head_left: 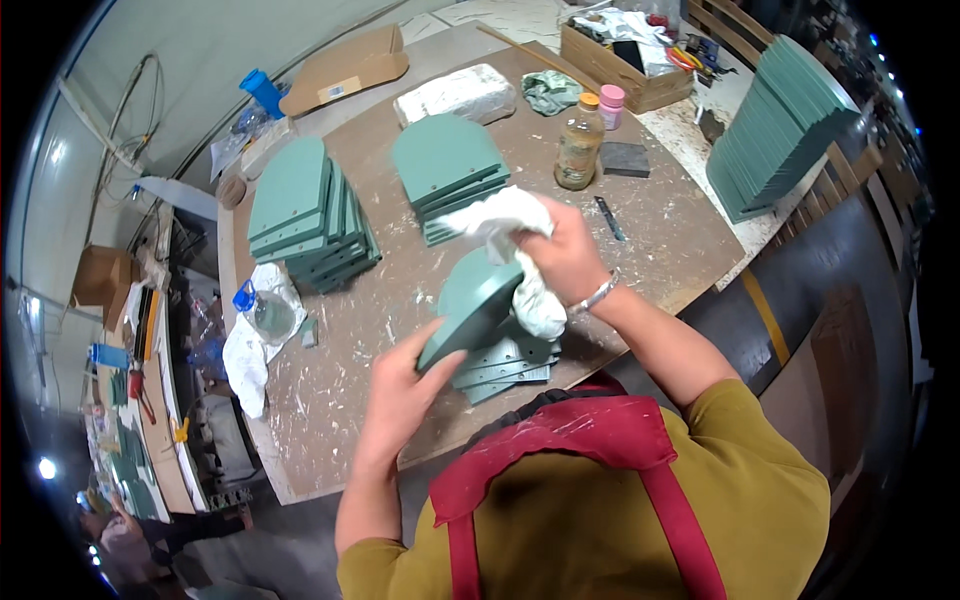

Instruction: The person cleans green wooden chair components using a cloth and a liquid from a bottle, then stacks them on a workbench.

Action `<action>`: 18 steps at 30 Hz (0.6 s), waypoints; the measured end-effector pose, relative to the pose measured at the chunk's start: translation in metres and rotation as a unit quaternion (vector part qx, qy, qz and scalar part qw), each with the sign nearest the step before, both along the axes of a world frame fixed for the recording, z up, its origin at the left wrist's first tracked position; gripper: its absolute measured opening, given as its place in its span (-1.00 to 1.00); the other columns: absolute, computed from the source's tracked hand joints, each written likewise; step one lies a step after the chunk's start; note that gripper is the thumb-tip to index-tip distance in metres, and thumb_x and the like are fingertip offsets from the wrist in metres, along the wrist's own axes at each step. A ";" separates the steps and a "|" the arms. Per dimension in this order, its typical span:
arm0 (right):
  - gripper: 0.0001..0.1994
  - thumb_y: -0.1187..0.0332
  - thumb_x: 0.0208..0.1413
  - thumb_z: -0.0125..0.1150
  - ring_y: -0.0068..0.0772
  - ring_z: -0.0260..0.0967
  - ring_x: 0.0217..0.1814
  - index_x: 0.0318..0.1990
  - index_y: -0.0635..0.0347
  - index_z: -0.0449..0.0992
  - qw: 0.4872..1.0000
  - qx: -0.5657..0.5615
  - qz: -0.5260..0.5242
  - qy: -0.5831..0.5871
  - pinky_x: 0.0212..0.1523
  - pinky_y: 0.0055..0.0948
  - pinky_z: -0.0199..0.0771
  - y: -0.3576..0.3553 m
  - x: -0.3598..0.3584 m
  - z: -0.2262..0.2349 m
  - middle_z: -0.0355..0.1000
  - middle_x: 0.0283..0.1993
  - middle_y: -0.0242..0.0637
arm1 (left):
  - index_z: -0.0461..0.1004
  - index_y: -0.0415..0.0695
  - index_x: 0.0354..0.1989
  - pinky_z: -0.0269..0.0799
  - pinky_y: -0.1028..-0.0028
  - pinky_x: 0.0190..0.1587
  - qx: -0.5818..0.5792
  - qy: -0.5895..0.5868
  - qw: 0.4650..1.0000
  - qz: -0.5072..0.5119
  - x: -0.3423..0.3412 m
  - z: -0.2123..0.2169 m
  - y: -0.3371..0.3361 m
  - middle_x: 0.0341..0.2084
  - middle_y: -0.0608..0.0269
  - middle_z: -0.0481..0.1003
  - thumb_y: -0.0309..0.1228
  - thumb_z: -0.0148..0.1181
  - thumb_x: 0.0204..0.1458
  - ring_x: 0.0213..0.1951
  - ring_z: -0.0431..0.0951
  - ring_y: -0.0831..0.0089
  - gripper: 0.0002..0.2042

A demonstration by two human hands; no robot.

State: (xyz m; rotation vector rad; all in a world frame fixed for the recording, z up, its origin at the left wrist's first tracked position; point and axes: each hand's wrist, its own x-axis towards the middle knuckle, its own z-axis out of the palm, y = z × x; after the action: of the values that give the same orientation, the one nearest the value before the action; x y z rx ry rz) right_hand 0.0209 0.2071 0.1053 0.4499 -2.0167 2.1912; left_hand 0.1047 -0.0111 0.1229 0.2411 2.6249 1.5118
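Tilted up over the near part of the table is a green round-ended panel [472, 318], its lower left edge gripped between the thumb and fingers of my left hand [405, 382]. My right hand [568, 255] is closed on a crumpled white cloth [512, 212], which lies against the panel's upper right edge and is partly blurred. Beneath the raised panel, a short stack of similar green panels [508, 362] shows small holes along its edges. Farther off stand two more stacks, a taller left stack [290, 195] and a middle stack [447, 155].
A glass bottle with an orange cap [580, 145], a pink jar [611, 106], a dark block [625, 160] and a cutter knife [609, 218] lie right. At left, a clear blue-capped bottle [268, 312] rests on a white rag [245, 365]. A tall panel stack [775, 130] stands far right.
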 end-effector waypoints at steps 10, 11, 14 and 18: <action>-0.76 0.42 0.13 0.04 -0.49 0.42 -0.19 -0.08 0.29 0.44 0.990 -0.012 0.127 -0.054 -0.17 -0.50 0.40 -0.013 0.017 0.024 0.49 -0.20 -0.30 | 0.53 -0.14 -0.12 0.44 0.39 -0.16 -0.012 0.112 0.994 0.000 0.007 -0.018 0.006 -0.24 0.13 0.56 -0.58 0.21 -0.13 -0.25 0.57 0.19 -0.68; -0.77 0.43 0.14 0.02 -0.56 0.39 -0.19 -0.07 0.30 0.44 0.986 -0.045 0.126 -0.095 -0.17 -0.54 0.39 -0.006 0.013 0.008 0.48 -0.19 -0.33 | 0.53 -0.15 -0.13 0.44 0.39 -0.15 -0.016 0.119 0.993 -0.003 0.011 -0.017 0.005 -0.22 0.13 0.56 -0.61 0.20 -0.13 -0.24 0.57 0.20 -0.69; -0.76 0.44 0.16 -0.01 -0.64 0.34 -0.18 -0.05 0.30 0.43 0.971 -0.112 0.128 -0.166 -0.17 -0.58 0.37 -0.010 0.013 -0.006 0.47 -0.19 -0.38 | 0.53 -0.19 -0.14 0.43 0.40 -0.14 0.013 0.122 0.992 0.017 0.020 -0.026 0.000 -0.23 0.11 0.57 -0.62 0.21 -0.15 -0.23 0.57 0.24 -0.69; -0.76 0.46 -0.04 0.11 -0.17 0.41 -0.24 -0.16 0.27 0.43 0.931 0.225 0.028 0.285 -0.17 -0.31 0.39 -0.030 0.038 0.037 0.45 -0.29 -0.20 | 0.53 -0.22 -0.16 0.42 0.39 -0.15 0.061 0.125 0.988 0.061 0.024 -0.040 0.005 -0.27 0.08 0.57 -0.61 0.25 -0.18 -0.23 0.57 0.27 -0.68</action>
State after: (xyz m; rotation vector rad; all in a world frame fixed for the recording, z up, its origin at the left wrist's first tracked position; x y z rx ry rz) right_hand 0.0588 0.1775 0.1423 1.0612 -2.1370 1.3582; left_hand 0.1288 -0.0065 0.0827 0.3047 2.7836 1.7948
